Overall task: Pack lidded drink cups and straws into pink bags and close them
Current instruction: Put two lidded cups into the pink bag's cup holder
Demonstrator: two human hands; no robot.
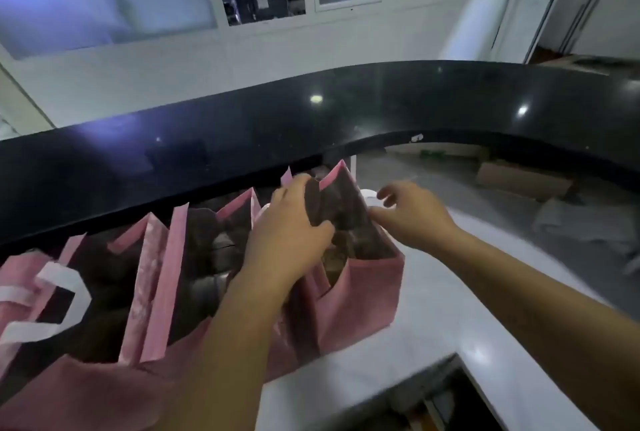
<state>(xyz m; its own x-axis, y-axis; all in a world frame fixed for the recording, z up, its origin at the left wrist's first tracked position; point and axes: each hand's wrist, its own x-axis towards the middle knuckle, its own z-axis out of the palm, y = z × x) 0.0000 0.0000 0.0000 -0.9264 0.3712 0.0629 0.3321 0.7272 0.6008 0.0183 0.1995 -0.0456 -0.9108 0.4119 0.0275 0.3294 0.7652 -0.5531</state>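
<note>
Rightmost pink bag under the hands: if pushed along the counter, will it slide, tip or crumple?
The rightmost pink bag has thin walls folding inward where the left hand grips them, so a high push would probably crumple it. Pushed low, it likely slides: its flat base sits on the glossy white counter. Weight is unclear; the inside is dark.

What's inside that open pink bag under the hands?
Inside the pink bag, dim brownish round shapes, too blurred to name. The left hand reaches in and hides the rest.
</note>
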